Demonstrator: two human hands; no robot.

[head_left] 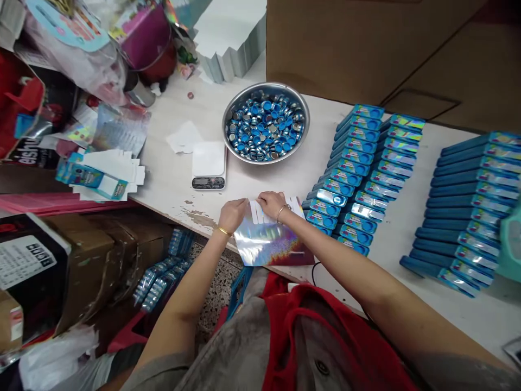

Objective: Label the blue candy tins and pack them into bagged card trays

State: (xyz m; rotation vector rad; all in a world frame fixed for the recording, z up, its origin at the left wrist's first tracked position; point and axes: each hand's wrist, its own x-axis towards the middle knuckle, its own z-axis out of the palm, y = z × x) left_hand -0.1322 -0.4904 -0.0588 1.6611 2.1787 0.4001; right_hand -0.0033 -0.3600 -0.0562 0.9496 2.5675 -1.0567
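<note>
A shiny holographic sticker sheet (264, 244) lies at the table's front edge, its lower part reaching past the edge. Pale bare strips (256, 213) show near its top. My left hand (233, 214), with a gold bangle at the wrist, is closed at the sheet's upper left corner and pinches it. On the sheet's upper part rests my right hand (272, 205), fingers bent and drawn together; whatever is between the fingertips is hidden. Just to the right stand rows of blue packs with shiny printed labels (345, 168).
Behind my hands sits a steel bowl (306, 130) full of small blue-and-silver round pieces. A white digital scale (209, 163) is left of it. More blue packs (468, 217) line the right. Stacked white card (228, 32), a brown carton (345, 49) and bagged clutter (81, 60) border the table.
</note>
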